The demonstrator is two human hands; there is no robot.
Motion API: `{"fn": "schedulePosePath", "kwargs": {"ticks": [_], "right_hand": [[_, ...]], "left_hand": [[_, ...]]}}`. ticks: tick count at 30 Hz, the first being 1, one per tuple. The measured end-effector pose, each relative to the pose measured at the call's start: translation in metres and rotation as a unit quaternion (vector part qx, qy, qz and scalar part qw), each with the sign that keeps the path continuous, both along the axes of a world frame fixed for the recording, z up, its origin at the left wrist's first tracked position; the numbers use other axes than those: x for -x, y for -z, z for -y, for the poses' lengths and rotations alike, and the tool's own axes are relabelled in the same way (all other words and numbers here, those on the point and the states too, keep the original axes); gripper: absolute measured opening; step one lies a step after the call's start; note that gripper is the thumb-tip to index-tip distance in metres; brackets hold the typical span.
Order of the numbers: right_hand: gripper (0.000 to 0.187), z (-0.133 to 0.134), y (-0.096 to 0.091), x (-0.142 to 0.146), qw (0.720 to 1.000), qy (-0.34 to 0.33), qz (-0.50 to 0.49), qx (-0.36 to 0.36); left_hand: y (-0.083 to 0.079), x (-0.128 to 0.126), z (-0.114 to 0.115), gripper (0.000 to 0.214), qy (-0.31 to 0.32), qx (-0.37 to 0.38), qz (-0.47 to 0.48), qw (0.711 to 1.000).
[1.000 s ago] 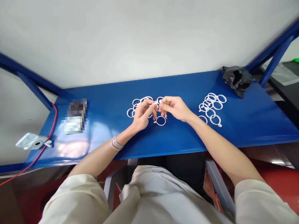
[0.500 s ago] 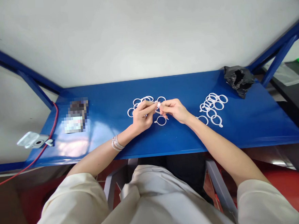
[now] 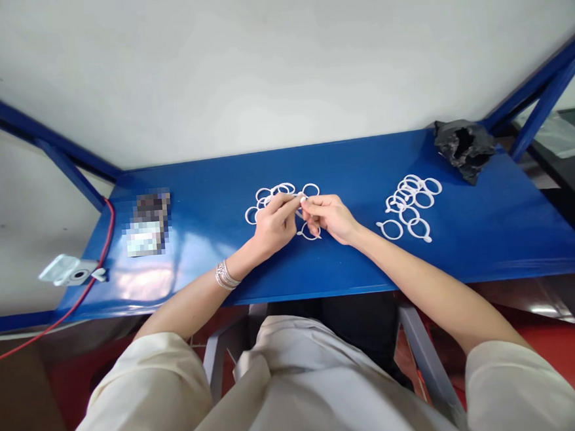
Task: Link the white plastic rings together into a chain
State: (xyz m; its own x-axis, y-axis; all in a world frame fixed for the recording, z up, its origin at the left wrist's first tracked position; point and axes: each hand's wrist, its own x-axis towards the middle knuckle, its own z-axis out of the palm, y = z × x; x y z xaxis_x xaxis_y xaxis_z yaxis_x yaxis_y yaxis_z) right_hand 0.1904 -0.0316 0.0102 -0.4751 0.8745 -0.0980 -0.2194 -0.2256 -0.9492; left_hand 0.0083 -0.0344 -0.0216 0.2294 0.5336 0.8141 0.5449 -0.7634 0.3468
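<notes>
My left hand point(image 3: 274, 224) and my right hand point(image 3: 329, 217) meet over the middle of a blue table point(image 3: 212, 260), fingertips pinched together on a small white plastic ring point(image 3: 300, 200). Just beyond the hands lies a loose pile of white rings point(image 3: 271, 195). One more ring point(image 3: 309, 232) lies on the table under my right hand. A second pile of white rings point(image 3: 411, 203) is spread out to the right. A silver bangle sits on my left wrist.
A crumpled black bag point(image 3: 462, 145) sits at the table's far right corner. A blurred dark object point(image 3: 147, 222) lies at the left. A red cable point(image 3: 94, 268) and a small white device point(image 3: 69, 271) are at the left edge. A white wall stands behind.
Both hands stayed together over the centre pile with small finger movements on the ring. The view shifted slightly, and the hands now sit a little lower over the single ring.
</notes>
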Motion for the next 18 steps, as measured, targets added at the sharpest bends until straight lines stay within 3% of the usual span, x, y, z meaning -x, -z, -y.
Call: {"fn": "schedulePosePath", "kwargs": {"ticks": [3, 7, 10, 12, 15, 18], "right_hand": [[0.059, -0.001, -0.001, 0.0, 0.997, 0.033, 0.02, -0.062], [0.055, -0.004, 0.0, -0.004, 0.978, 0.119, 0.07, -0.155], [0.053, -0.005, 0.001, -0.007, 0.966, 0.12, 0.085, -0.215], [0.048, -0.005, -0.001, -0.009, 0.954, 0.114, 0.117, -0.25], [0.05, -0.005, -0.007, -0.013, 0.951, 0.109, 0.157, -0.241], [0.055, -0.005, -0.013, -0.013, 0.99, 0.021, 0.072, -0.123]], "left_hand": [[-0.011, -0.005, -0.002, 0.021, -0.006, 0.059, 0.047, 0.997], [-0.019, -0.003, -0.002, 0.016, 0.039, 0.103, 0.092, 0.99], [-0.016, -0.002, -0.002, 0.017, 0.061, 0.113, 0.109, 0.986], [-0.014, -0.002, -0.003, 0.02, 0.088, 0.162, 0.141, 0.973], [-0.014, -0.003, -0.004, 0.032, 0.168, 0.317, 0.198, 0.912], [-0.018, -0.003, -0.006, 0.04, 0.256, 0.44, 0.227, 0.83]]}}
